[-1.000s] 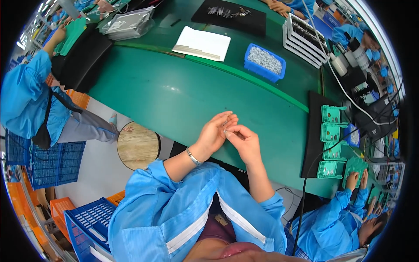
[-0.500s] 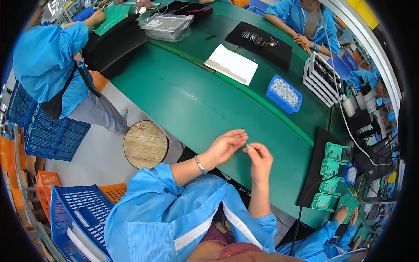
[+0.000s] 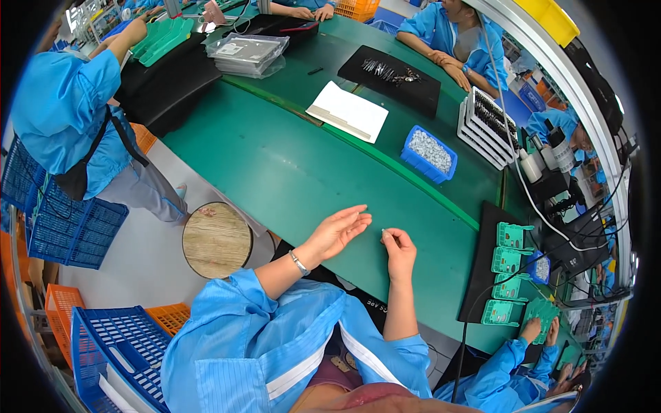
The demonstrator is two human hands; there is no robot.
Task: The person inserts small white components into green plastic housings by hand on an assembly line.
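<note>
Above the near part of the green workbench [image 3: 275, 158] I hold both hands up in front of my body. My left hand [image 3: 337, 234] is open, its fingers stretched out together and the palm turned toward the other hand. A short gap away, my right hand [image 3: 400, 253] is closed in a pinch of thumb and forefinger. A tiny pale bit shows at those fingertips, too small to name. Beyond my hands a blue bin [image 3: 418, 166] is filled with small whitish parts. A white sheet or folder [image 3: 350, 114] lies to its left.
Green trays [image 3: 507, 261] line a black mat [image 3: 474, 292] at right. White racks [image 3: 482, 138] of dark parts stand farther back, near another black mat [image 3: 427, 103] with small metal pieces. Co-workers sit around. A round stool [image 3: 217, 241] and blue crates [image 3: 76, 224] stand left.
My hands have moved apart, and the left fingers have straightened. The right hand keeps its pinch. The whole view has shifted, so the bench things appear farther left.
</note>
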